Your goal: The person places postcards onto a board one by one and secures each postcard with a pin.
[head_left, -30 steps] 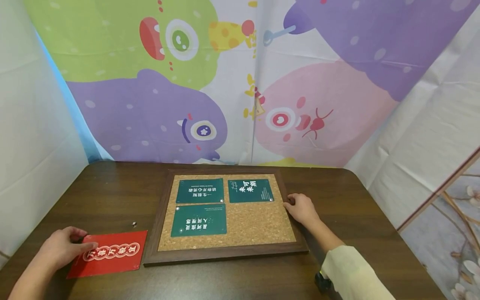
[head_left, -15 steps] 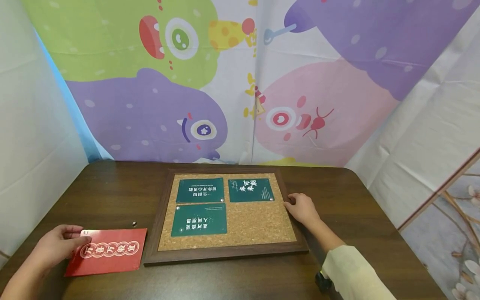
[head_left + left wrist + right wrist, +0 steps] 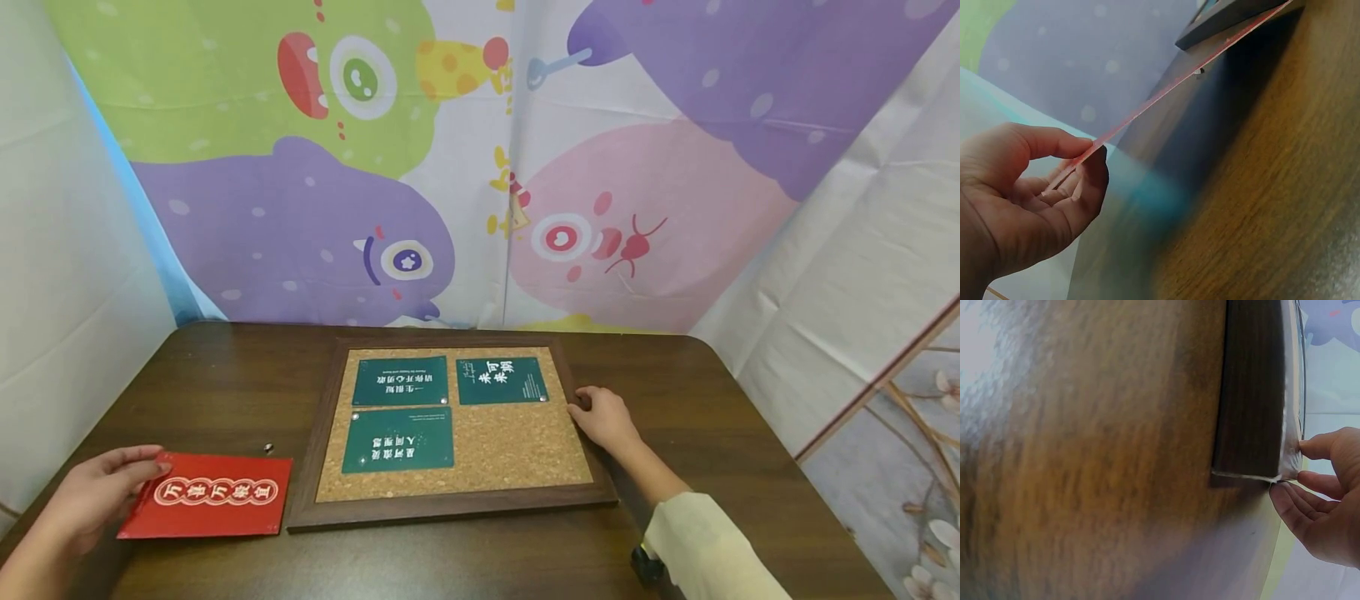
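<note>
A flat red card (image 3: 213, 500) with pale Chinese lettering is pinched at its left end by my left hand (image 3: 93, 492). In the left wrist view the card (image 3: 1166, 92) shows edge-on, tilted above the table with a dark shadow below, thumb on one face and fingers on the other. A wood-framed cork board (image 3: 517, 450) lies flat to the right of the card. My right hand (image 3: 609, 419) holds the board's right frame edge; the right wrist view shows thumb and fingertips at the frame's (image 3: 1254, 394) edge. Three green cards, one of them the lower-left green card (image 3: 397, 442), are on the cork.
A small shiny pin (image 3: 268, 448) lies on the brown table (image 3: 225, 392) between the red card and the board. Silvery pins show at some green card corners. A cartoon-printed curtain (image 3: 480, 275) hangs behind the table, with white cloth at both sides.
My left hand has shifted left and slightly up, and the red card has moved with it, its near edge rising. The right hand and the board have stayed put.
</note>
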`<state>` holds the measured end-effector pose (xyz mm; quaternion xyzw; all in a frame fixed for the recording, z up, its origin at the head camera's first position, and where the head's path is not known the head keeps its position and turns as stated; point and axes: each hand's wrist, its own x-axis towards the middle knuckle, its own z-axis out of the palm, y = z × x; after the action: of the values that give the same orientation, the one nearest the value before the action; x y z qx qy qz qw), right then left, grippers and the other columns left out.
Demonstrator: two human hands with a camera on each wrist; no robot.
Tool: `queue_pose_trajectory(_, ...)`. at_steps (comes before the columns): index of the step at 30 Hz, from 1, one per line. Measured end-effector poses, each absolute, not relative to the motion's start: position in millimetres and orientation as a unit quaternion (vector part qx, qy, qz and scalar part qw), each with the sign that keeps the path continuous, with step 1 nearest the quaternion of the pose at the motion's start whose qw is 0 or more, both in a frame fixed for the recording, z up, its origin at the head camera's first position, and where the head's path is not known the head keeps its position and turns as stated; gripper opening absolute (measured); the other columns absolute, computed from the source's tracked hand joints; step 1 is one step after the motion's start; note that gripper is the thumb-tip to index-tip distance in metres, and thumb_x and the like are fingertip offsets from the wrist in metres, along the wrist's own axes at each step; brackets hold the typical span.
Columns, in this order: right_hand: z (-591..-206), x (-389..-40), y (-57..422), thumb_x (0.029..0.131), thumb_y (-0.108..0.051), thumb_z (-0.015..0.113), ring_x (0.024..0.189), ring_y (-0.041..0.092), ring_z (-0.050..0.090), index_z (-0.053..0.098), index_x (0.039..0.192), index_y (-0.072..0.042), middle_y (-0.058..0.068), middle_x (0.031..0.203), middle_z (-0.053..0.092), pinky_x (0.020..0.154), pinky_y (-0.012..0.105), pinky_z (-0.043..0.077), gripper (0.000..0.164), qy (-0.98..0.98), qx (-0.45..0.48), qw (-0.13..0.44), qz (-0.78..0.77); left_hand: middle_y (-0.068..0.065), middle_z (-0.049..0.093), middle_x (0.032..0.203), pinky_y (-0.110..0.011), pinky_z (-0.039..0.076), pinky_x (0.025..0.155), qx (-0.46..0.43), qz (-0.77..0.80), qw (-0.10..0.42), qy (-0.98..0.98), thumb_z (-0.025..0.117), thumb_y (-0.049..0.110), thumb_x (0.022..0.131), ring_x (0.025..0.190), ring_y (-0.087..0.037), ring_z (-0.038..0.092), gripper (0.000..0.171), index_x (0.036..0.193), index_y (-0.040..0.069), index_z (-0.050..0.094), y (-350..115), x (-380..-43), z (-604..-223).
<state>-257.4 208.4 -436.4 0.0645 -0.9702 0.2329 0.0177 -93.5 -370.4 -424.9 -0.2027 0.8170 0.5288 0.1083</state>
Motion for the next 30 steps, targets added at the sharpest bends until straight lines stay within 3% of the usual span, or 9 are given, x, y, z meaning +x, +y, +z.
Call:
queue_pose_trajectory(10, -437.2, -257.5, 207.8, 0.083, -0.022, 0.058, 0.098, 0.032, 0.055, 0.055, 0.114, 0.003, 0.018, 0.106, 0.059, 0.081, 0.045, 0.045, 0.04, -0.971, 0.067, 0.013, 0.23, 0.014, 0.053, 0.078, -0.037, 0.054, 0.063, -0.194, 0.575, 0.085, 0.79, 0.048, 0.035, 0.089, 0.068, -0.009, 0.062, 0.069, 0.131, -0.01, 0.016, -374.5, -92.2, -425.0)
queue_pose_trajectory(15, -435.9, -257.2, 206.8, 0.083, -0.022, 0.058, 0.098, 0.032, 0.056, 0.055, 0.114, 0.003, 0.019, 0.107, 0.059, 0.081, 0.045, 0.045, 0.04, -0.97, 0.066, 0.012, 0.233, 0.016, 0.055, 0.076, -0.038, 0.054, 0.062, -0.18, 0.63, 0.072, 0.752, 0.051, 0.031, 0.088, 0.067, -0.011, 0.063, 0.04, 0.119, 0.015, 0.032, -374.6, -93.1, -423.3)
queue_pose_trajectory(18, -435.7, -256.9, 206.9, 0.084, -0.022, 0.058, 0.099, 0.032, 0.056, 0.055, 0.114, 0.003, 0.019, 0.109, 0.059, 0.081, 0.045, 0.045, 0.039, -0.969, 0.067, 0.014, 0.235, 0.015, 0.057, 0.077, -0.037, 0.054, 0.061, -0.172, 0.673, 0.071, 0.716, 0.052, 0.028, 0.088, 0.068, -0.01, 0.063, 0.026, 0.107, 0.023, 0.035, -373.5, -95.1, -422.3)
queue_pose_trajectory(30, -436.8, -257.6, 207.5, 0.083, -0.021, 0.059, 0.095, 0.031, 0.057, 0.056, 0.112, 0.004, 0.018, 0.105, 0.061, 0.079, 0.044, 0.046, 0.038, -0.97, 0.073, 0.02, 0.231, 0.015, 0.06, 0.079, -0.033, 0.054, 0.058, -0.142, 0.702, 0.051, 0.696, 0.053, 0.023, 0.088, 0.068, -0.009, 0.061, 0.021, 0.104, 0.022, 0.04, -362.5, -103.3, -417.3)
